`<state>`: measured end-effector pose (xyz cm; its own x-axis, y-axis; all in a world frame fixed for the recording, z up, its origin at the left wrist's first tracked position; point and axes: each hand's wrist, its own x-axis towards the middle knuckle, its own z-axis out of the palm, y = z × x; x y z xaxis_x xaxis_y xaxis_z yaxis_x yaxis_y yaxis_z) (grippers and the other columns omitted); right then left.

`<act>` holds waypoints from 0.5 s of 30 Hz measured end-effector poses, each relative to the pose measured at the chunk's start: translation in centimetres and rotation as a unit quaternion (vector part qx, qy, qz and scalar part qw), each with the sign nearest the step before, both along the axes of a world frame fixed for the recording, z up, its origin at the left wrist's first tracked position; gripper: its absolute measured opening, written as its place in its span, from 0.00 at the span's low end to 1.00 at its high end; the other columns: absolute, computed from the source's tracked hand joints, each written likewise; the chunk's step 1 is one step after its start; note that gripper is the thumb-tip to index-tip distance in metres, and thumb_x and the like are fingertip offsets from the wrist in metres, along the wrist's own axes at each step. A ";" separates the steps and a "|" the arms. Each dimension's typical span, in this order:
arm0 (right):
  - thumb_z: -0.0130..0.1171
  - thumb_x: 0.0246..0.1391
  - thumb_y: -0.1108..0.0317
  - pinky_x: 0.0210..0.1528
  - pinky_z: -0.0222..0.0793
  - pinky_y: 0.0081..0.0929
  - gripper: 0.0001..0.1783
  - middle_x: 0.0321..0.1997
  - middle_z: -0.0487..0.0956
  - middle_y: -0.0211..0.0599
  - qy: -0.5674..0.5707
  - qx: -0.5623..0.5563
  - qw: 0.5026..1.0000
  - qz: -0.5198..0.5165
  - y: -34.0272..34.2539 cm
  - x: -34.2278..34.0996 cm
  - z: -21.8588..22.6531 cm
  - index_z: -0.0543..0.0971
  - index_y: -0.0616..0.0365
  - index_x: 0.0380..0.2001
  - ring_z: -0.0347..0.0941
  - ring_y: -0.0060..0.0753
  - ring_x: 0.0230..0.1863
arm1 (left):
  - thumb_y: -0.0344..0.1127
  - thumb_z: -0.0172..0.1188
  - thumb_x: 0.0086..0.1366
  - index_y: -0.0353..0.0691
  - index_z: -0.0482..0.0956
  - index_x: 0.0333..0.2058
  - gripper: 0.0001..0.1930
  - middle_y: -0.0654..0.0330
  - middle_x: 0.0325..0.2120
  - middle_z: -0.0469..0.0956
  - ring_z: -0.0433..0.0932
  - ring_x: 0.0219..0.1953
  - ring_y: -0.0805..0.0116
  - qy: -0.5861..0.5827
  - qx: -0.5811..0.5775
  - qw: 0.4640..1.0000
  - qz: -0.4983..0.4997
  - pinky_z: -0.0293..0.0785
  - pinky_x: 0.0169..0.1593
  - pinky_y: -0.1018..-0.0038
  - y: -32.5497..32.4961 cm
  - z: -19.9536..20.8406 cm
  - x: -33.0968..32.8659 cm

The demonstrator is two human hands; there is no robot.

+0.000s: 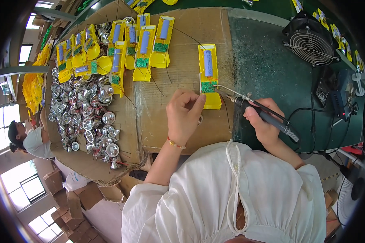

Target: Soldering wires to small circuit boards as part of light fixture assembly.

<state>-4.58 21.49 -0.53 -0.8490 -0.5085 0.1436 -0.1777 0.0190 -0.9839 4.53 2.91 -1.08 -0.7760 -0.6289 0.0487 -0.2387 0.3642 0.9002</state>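
A yellow plastic housing (212,102) lies on the cardboard in front of me, with a purple cylindrical battery cell (208,64) and a green circuit board (207,87) inside it. My right hand (263,123) grips a soldering iron (267,117) with a thin metal feed tube (233,90) fixed along it. Its tip end is at the right side of the board. Just left of the housing, my left hand (184,111) is closed in a pinch; what the fingertips hold is too small to make out. Part of a silvery round piece (200,120) shows beneath that hand.
Left, a cardboard tray (121,170) holds many silver reflector cups (85,105). More yellow housings (144,60) with cells and trailing wires lie above them. At right are a black fan (311,46) and a soldering station (340,103) with cables. A person (34,139) is at far left.
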 end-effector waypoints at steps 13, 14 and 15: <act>0.57 0.49 0.72 0.24 0.67 0.16 0.08 0.21 0.75 0.37 -0.045 -0.018 0.999 0.011 -0.9 -0.1 -0.6 0.71 0.65 0.30 0.71 0.20 0.21 | 0.29 0.61 0.53 0.31 0.75 0.21 0.07 0.60 0.22 0.71 0.70 0.18 0.75 -0.008 0.043 0.999 -0.002 0.65 0.23 0.79 -0.3 -0.3 -0.7; 0.57 0.50 0.72 0.23 0.67 0.16 0.08 0.21 0.75 0.37 -0.066 -0.029 0.997 -0.006 -0.9 -0.1 -0.7 0.71 0.65 0.30 0.71 0.20 0.21 | 0.29 0.61 0.53 0.31 0.75 0.21 0.07 0.60 0.21 0.71 0.69 0.17 0.75 -0.006 0.041 0.999 -0.001 0.65 0.23 0.79 -0.3 -0.3 -0.7; 0.56 0.50 0.72 0.23 0.67 0.16 0.07 0.21 0.75 0.37 -0.087 -0.040 0.995 -0.024 -0.9 0.0 -0.7 0.71 0.64 0.31 0.70 0.20 0.21 | 0.29 0.61 0.53 0.31 0.75 0.21 0.07 0.60 0.21 0.71 0.69 0.17 0.75 -0.006 0.042 0.999 -0.001 0.65 0.23 0.79 -0.4 -0.3 -0.8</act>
<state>-4.55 20.62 -1.21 -0.8872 -0.4604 0.0306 -0.0050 -0.0567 -0.9984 3.73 2.54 -1.35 -0.7768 -0.6296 -0.0122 -0.2485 0.2886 0.9246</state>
